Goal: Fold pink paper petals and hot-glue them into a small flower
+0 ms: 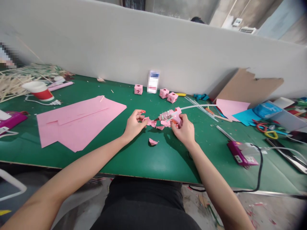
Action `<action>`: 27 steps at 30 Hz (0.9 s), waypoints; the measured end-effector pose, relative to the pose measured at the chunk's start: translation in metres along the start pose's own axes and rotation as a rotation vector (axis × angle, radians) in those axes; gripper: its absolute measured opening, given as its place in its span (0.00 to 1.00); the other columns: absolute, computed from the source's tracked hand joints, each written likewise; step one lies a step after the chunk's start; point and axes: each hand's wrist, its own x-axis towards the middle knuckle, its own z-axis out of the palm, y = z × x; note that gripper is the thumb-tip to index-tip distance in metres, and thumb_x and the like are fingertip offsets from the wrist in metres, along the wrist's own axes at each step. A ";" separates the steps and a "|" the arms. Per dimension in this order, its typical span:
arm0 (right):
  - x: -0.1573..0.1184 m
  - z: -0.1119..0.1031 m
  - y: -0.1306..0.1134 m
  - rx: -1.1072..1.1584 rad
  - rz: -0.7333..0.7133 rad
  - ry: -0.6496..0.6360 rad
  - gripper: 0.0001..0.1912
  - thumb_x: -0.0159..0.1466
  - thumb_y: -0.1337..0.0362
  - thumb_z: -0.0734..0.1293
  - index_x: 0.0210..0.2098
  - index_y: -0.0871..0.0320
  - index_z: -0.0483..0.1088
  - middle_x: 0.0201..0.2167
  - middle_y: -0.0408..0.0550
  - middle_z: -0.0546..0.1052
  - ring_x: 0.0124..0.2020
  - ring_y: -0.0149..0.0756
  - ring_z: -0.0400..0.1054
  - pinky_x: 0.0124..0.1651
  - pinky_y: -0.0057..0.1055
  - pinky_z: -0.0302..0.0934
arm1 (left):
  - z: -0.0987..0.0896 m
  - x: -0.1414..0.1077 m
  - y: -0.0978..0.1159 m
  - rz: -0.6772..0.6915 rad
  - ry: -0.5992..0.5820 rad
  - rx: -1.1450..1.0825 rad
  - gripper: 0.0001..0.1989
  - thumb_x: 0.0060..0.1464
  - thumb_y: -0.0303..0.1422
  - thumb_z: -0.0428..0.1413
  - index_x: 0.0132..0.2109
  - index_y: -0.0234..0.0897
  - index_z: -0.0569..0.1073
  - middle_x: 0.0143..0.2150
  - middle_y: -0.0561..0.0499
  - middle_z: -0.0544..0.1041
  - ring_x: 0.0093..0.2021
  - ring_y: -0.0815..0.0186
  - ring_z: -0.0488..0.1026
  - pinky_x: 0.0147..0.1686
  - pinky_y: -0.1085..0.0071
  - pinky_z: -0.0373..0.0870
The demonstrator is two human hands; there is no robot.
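Observation:
My right hand (185, 129) is closed round a pink hot glue gun (177, 114), whose nozzle points left. In my left hand (135, 125) the fingers pinch a small folded piece of pink paper (150, 122), close to the nozzle tip. Below the gun, more folded pink pieces lie on the table, and a single pink scrap (153, 141) sits nearer to me. Three pink paper cubes with diamond-shaped cut-outs stand toward the back, one cube (138, 89) apart on the left.
Large pink paper sheets (81, 126) cover the left of the green table (144, 166). A paper cup (39, 90) and thin sticks (14, 81) are further left. On the right are a purple power strip (241, 155), scissors (266, 128), a phone (287, 155) and cardboard (247, 86).

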 end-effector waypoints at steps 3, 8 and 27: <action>-0.001 0.000 -0.002 -0.001 -0.009 0.002 0.20 0.63 0.49 0.61 0.47 0.56 0.62 0.32 0.48 0.75 0.29 0.40 0.68 0.33 0.32 0.58 | 0.001 -0.001 0.000 0.014 -0.005 0.024 0.19 0.47 0.34 0.63 0.46 0.38 0.68 0.28 0.54 0.74 0.27 0.67 0.74 0.25 0.72 0.73; -0.002 0.001 -0.002 -0.026 -0.038 0.002 0.20 0.63 0.50 0.61 0.48 0.56 0.62 0.33 0.49 0.76 0.30 0.41 0.69 0.32 0.31 0.56 | 0.001 -0.002 -0.002 0.029 -0.041 0.053 0.19 0.48 0.34 0.63 0.47 0.38 0.68 0.28 0.55 0.75 0.26 0.67 0.75 0.29 0.69 0.74; -0.005 0.000 -0.004 -0.135 -0.088 -0.021 0.18 0.64 0.52 0.59 0.49 0.56 0.61 0.39 0.52 0.77 0.36 0.46 0.72 0.32 0.32 0.56 | 0.002 -0.003 -0.006 0.066 -0.056 0.062 0.18 0.49 0.37 0.63 0.45 0.39 0.69 0.26 0.57 0.74 0.26 0.68 0.74 0.28 0.71 0.71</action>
